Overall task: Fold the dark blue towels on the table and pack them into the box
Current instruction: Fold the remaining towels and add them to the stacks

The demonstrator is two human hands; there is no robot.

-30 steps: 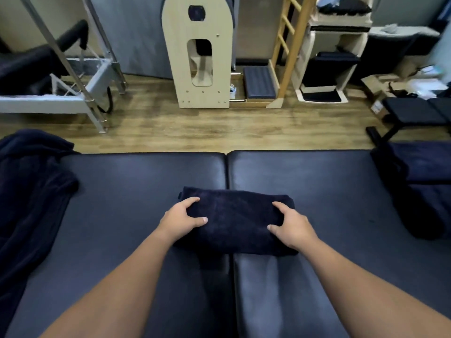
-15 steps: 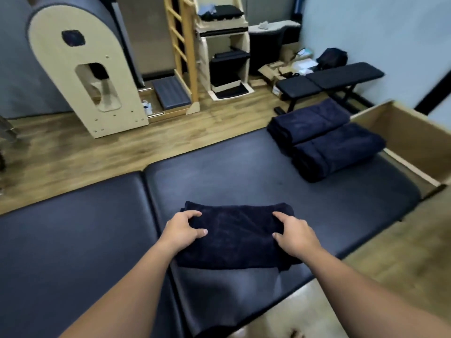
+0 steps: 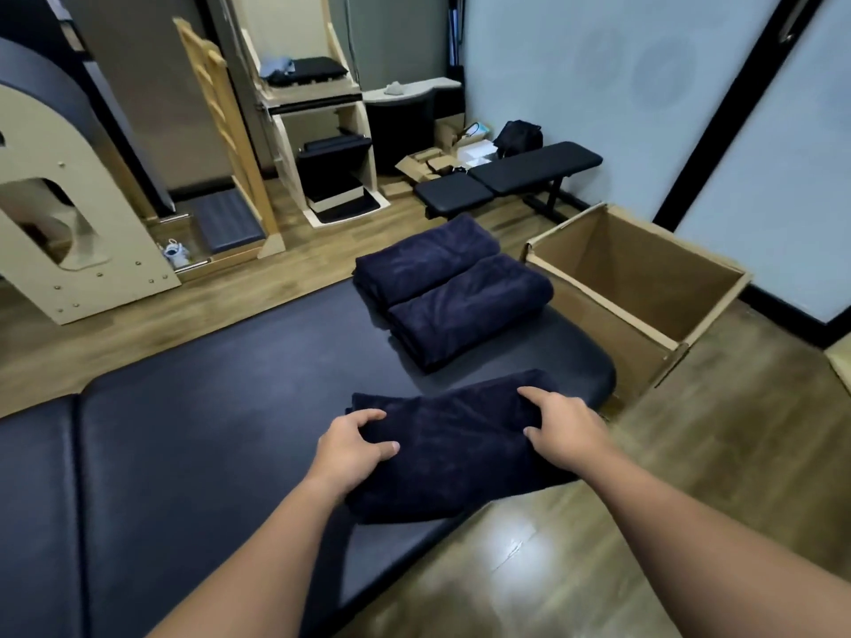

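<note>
a folded towel [image 3: 453,446] is held at both ends in the lower centre of the frame, at the near edge of the dark surface [image 3: 207,407], its near right corner reaching that edge. the left hand [image 3: 357,446] is curled over the left end, thumb on top; the right hand [image 3: 564,428] is curled over the right end. both are closed on the cloth; whether the fingers go underneath cannot be told. two more folded towels [image 3: 449,294] are laid side by side, touching, at the far right end of the surface. the box [image 3: 644,287] is open at centre right on the floor, just beside that end; nothing is seen inside, though its bottom is hidden.

risks, as judged: the fold could be lost if the towel is lifted by the ends only, the middle sagging open. the towel could slip off the near edge to the floor if the grip is loosened. the stacked pair could be knocked if the carry is swung low over them.

both forearms are stretched forward from the bottom of the frame, wrists low, palms down.
</note>
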